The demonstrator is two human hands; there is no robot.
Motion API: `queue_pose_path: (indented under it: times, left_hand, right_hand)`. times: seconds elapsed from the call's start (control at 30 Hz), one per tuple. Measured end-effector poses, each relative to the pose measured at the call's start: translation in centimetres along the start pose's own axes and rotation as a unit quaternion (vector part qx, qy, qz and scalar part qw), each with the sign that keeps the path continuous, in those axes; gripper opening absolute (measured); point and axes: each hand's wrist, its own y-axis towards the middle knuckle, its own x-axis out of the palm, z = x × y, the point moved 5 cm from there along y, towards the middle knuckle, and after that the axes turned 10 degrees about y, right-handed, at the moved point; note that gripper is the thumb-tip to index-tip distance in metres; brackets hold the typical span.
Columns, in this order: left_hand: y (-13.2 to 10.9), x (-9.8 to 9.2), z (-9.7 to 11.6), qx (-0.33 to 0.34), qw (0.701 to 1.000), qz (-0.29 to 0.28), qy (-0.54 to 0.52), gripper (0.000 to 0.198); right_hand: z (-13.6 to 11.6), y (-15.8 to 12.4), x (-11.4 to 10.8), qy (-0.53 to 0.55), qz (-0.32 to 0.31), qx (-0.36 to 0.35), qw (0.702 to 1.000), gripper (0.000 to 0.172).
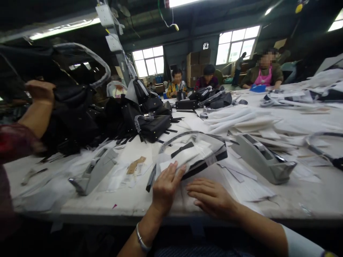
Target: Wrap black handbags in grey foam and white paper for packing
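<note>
In front of me on the table lies a black bag piece (197,170) with a curved, plastic-wrapped handle and white wrapping sheets (184,156) on top. My left hand (166,184), with a silver bangle at the wrist, rests on the near left part of these sheets. Its fingers are stretched forward, the thumb lying along the near edge. Just right of it, my right hand (211,196) is held low over the table, close to the bag piece's near side. The right fingers are extended, with nothing visible in them; its palm is hidden.
Grey tape dispensers stand at left (98,171) and right (264,159). Black bags (152,125) are heaped at back left, white sheets (241,121) at right. A co-worker's hand (40,91) touches a dark bag at far left. Other people sit across the table (187,208).
</note>
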Motion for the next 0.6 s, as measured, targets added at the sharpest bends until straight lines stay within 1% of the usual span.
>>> queue_pose_path:
  times: [0.07, 0.13, 0.17, 0.23, 0.27, 0.3, 0.33, 0.4, 0.47, 0.53, 0.6]
  left_hand:
    - [-0.3, 0.0, 1.5, 0.021, 1.000, 0.005, -0.001, 0.048]
    - [-1.0, 0.2, 3.0, 0.039, 0.999, 0.012, -0.001, 0.046]
    - [-1.4, 0.4, 3.7, 0.049, 0.999, 0.017, 0.000, 0.047]
    - [-2.0, 0.8, 4.8, 0.065, 0.998, 0.021, 0.006, 0.048]
    - [-2.1, 1.0, 5.1, 0.069, 0.997, 0.018, 0.008, 0.049]
    - [-2.2, 1.1, 5.4, 0.070, 0.997, 0.015, 0.008, 0.048]
    - [-2.3, 1.2, 5.4, 0.069, 0.998, 0.014, 0.008, 0.047]
    - [-2.2, 1.3, 5.5, 0.063, 0.998, 0.011, 0.004, 0.044]
    - [-2.2, 1.3, 5.5, 0.060, 0.998, 0.007, 0.000, 0.043]
    - [-2.2, 1.4, 5.6, 0.054, 0.999, 0.007, -0.003, 0.043]
    - [-2.3, 1.4, 5.7, 0.044, 0.999, 0.020, -0.002, 0.042]
  right_hand:
    - [-0.3, 0.3, -2.0, -0.006, 0.034, 0.002, 0.999, 0.045]
    - [0.6, 1.3, -3.4, -0.007, 0.062, 0.032, 0.998, 0.039]
    - [1.7, 2.0, -3.9, -0.006, 0.072, 0.061, 0.996, 0.033]
    - [5.0, 3.6, -4.1, -0.015, 0.066, 0.171, 0.983, 0.027]
    - [7.0, 4.5, -4.0, -0.025, 0.054, 0.238, 0.969, 0.027]
    - [9.2, 5.2, -3.6, -0.037, 0.025, 0.315, 0.948, 0.028]
    - [11.2, 6.0, -3.1, -0.042, -0.002, 0.357, 0.933, 0.029]
    - [14.7, 7.8, -1.8, -0.050, -0.045, 0.408, 0.911, 0.027]
    - [17.5, 9.3, -0.3, -0.064, -0.080, 0.449, 0.888, 0.027]
    - [19.5, 10.5, 1.2, -0.077, -0.103, 0.488, 0.863, 0.030]
    - [20.8, 11.3, 2.5, -0.085, -0.111, 0.517, 0.844, 0.033]
